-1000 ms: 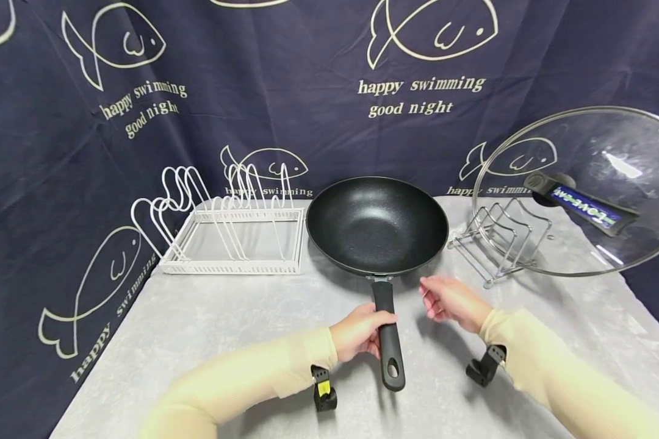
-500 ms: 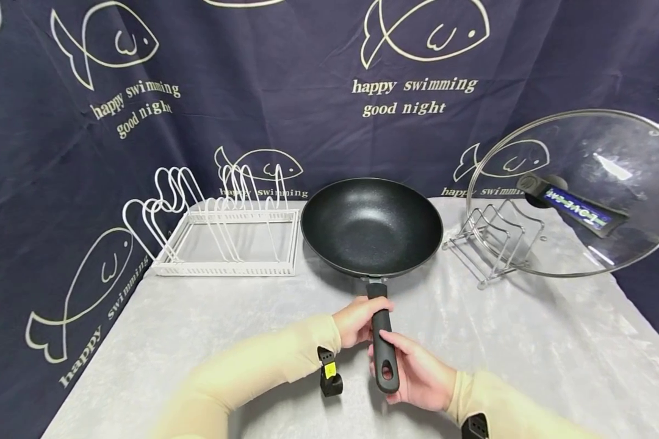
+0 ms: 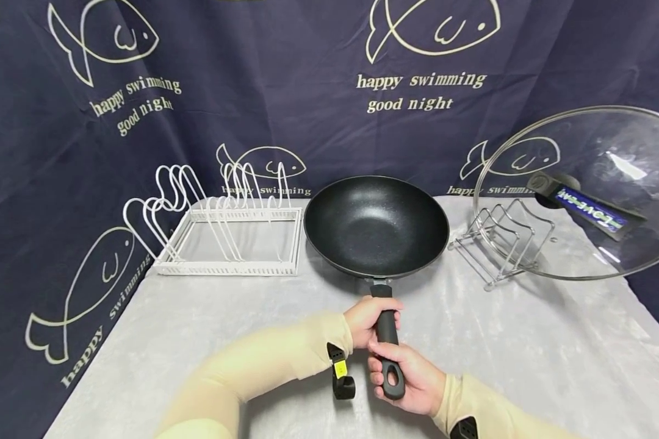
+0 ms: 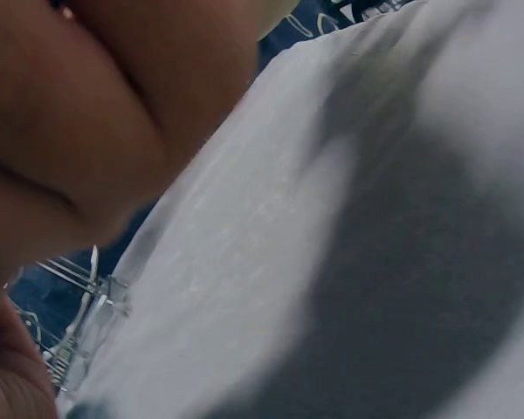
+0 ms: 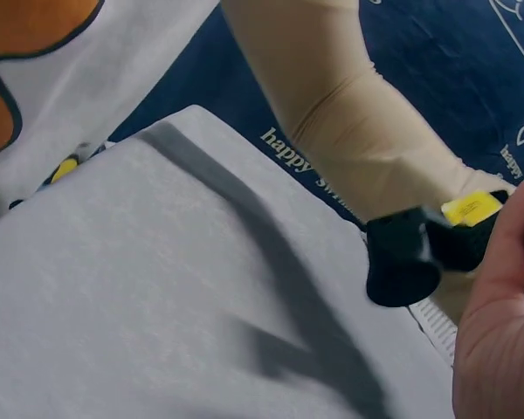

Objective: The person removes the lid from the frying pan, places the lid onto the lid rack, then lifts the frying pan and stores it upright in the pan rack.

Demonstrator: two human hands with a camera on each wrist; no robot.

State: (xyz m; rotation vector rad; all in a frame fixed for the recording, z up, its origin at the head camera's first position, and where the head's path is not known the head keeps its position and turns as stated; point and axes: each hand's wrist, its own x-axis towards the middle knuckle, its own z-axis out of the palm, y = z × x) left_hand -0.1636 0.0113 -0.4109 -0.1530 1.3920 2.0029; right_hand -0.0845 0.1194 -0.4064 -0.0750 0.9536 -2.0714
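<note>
A black frying pan (image 3: pixel 376 225) stands at the middle of the table in the head view, its black handle (image 3: pixel 387 329) pointing toward me. My left hand (image 3: pixel 365 317) grips the upper part of that handle, thumb laid across the top. Just below it, my right hand (image 3: pixel 412 375) holds the lower end, fingers curled round from beneath and the hanging hole showing. In the left wrist view the curled fingers (image 4: pixel 96 113) fill the upper left, and the handle is hidden. At the right wrist view's edge, part of the right hand (image 5: pixel 498 349) appears beside a sliver of black.
A white wire rack (image 3: pixel 227 268) stands left of the pan. To the right, a chrome wire rack (image 3: pixel 507 244) bears a glass lid (image 3: pixel 593 140) with a dark handle, tilted upright. A dark blue fish-print curtain (image 3: pixel 307 79) hangs behind the grey table (image 3: pixel 208 305).
My right hand has come from right of the pan to the lower handle and closed round it. The left hand keeps its grip, its fingers now wrapped further round. The pan stays in place.
</note>
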